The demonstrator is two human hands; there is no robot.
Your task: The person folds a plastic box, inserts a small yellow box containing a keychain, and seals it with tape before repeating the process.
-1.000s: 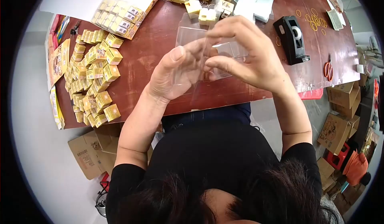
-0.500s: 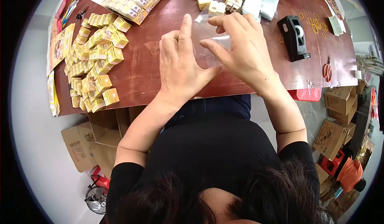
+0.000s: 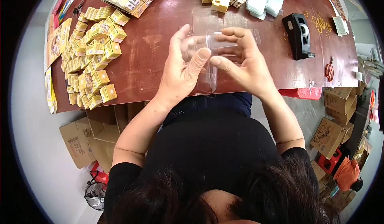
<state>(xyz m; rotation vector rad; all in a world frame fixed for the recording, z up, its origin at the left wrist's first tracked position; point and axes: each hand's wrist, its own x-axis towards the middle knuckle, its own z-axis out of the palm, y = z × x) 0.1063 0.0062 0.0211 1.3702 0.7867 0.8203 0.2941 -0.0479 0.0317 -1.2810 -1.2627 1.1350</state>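
A clear plastic folding box, partly folded with creased flaps, is between my hands above the front of the table. My left hand curls round its left side, thumb pointing up and inward. My right hand grips the right side, thumb and bent fingers against the plastic. The two thumbs are close together near the middle. Because the plastic is transparent, its exact outline is hard to make out, and some fingers show through it.
Small yellow boxes are heaped at left, beside a display carton. Yellow block-shaped pieces and stacked clear plastic pieces lie at the back. To the right are a tape dispenser, rubber bands and scissors.
My left hand has gone from flat with a raised forefinger to curled round the plastic. My right hand has lowered slightly and closed on the other side. The folding box now stands more opened out.
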